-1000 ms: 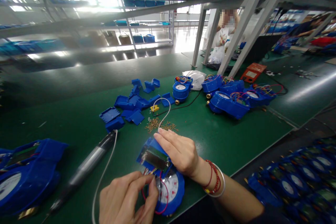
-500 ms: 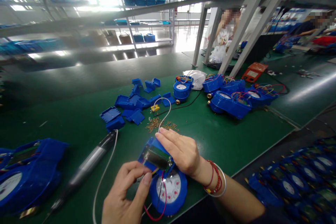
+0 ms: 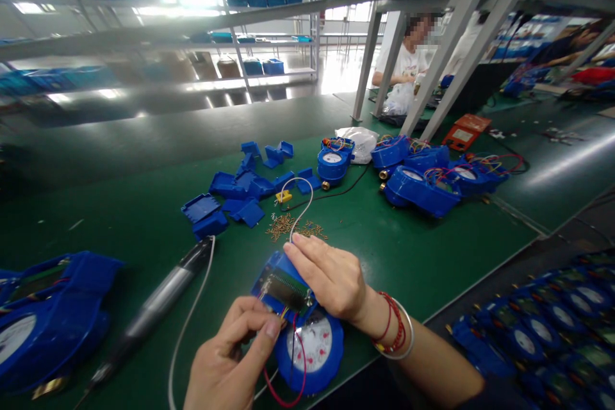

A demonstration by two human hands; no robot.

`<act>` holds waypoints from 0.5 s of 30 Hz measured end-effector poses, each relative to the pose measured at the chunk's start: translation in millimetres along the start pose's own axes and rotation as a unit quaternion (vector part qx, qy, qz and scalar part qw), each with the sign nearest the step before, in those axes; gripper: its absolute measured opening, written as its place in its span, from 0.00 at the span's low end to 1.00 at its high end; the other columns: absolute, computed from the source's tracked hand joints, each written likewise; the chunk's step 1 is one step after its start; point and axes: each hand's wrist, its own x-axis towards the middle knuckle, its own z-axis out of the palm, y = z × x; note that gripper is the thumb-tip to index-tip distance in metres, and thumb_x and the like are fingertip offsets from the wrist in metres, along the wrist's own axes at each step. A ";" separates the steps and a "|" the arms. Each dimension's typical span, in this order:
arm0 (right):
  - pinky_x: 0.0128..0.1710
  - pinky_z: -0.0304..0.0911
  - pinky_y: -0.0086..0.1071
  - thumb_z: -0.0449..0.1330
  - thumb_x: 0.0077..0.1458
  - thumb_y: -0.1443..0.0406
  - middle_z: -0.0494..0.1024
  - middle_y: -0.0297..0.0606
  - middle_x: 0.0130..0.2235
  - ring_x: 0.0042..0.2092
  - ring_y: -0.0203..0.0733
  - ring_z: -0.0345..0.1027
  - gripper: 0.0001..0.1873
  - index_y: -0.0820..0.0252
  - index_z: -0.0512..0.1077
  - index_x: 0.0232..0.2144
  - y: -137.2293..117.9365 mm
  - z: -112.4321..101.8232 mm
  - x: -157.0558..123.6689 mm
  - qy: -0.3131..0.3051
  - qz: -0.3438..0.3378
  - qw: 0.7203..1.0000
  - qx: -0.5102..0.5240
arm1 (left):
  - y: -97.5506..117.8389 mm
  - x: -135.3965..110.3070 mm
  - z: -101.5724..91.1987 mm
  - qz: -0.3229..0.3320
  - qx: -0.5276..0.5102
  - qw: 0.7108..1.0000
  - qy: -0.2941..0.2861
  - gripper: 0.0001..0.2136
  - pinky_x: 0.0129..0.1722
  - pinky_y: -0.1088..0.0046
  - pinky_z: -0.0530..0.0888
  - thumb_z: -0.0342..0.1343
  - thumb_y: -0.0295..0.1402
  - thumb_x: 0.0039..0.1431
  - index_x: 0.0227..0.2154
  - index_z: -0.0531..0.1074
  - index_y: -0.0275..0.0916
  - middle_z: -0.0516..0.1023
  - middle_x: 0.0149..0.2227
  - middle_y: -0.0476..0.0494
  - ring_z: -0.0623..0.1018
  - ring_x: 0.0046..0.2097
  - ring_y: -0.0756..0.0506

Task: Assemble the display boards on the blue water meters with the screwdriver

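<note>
A blue water meter (image 3: 283,256) with a white round dial (image 3: 312,346) lies in front of me, its upper housing uncovered over a green circuit board (image 3: 288,291). My left hand (image 3: 235,349) pinches thin wires (image 3: 284,314) at the board's lower edge, its fingertips partly hiding them. My right hand (image 3: 331,275) lies along the housing's right side with fingers straight and together, steadying the meter; its thumb is hidden. A red wire (image 3: 304,365) loops over the dial. A grey cable (image 3: 311,195) arches up from beside my right fingertips.
An electric screwdriver (image 3: 158,301) lies left, near another blue meter (image 3: 62,314). Beyond are blue plastic covers (image 3: 245,186), loose brass screws (image 3: 283,227), a yellow piece (image 3: 284,196) and several meters (image 3: 423,189). More meters (image 3: 542,339) stand lower right. A co-worker (image 3: 406,64) sits behind the metal posts.
My left hand has shifted slightly right and down at the wires. My right hand and the meter stay nearly in place. The co-worker's raised arms have come down.
</note>
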 end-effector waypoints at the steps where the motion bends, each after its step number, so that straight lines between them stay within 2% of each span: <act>1: 0.46 0.72 0.37 0.45 0.61 0.74 0.78 0.57 0.42 0.47 0.48 0.73 0.17 0.79 0.72 0.44 -0.1 0.0 -0.3 -0.002 -0.002 1.000 -0.003 | -0.8 0.3 -0.1 0.002 -0.003 1.000 0.000 0.14 0.36 0.81 0.66 0.58 0.44 0.51 0.19 0.73 0.40 0.69 0.33 0.49 0.70 0.37 0.49; 15: 0.49 0.71 0.35 0.45 0.62 0.74 0.77 0.55 0.45 0.49 0.46 0.72 0.17 0.78 0.71 0.45 -1.1 4.6 -1.1 -0.014 0.024 0.999 0.019 | -2.3 -1.9 6.9 0.023 0.019 0.999 0.043 0.12 0.35 0.79 0.65 0.58 0.42 0.51 0.19 0.73 0.40 0.69 0.32 0.49 0.70 0.35 0.49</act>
